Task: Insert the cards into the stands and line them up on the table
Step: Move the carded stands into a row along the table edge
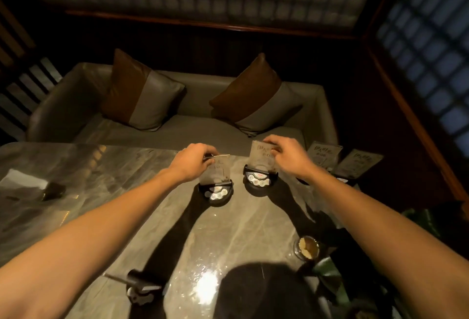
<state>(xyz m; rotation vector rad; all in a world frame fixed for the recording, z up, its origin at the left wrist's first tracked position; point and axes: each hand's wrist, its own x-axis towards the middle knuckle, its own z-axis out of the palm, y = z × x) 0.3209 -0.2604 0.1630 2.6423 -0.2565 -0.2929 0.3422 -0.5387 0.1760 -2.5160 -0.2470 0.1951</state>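
Two black round stands with white buttons sit on the marble table (pixel 152 217). In the left stand (pixel 216 195) a clear card (pixel 218 171) is upright, and my left hand (pixel 193 163) pinches its top edge. The right stand (pixel 259 181) holds another card (pixel 261 157), gripped at its top right corner by my right hand (pixel 286 155). Farther right, two more carded stands (pixel 323 153) (pixel 360 163) are lined up near the table's right edge, partly hidden by my right forearm.
A small black object (pixel 53 190) lies on white paper (pixel 20 181) at the left. A black device (pixel 142 285) sits near the front edge. A glass cup (pixel 305 247) and plant leaves (pixel 330 275) are at the front right. A sofa with two cushions (pixel 177 125) is behind the table.
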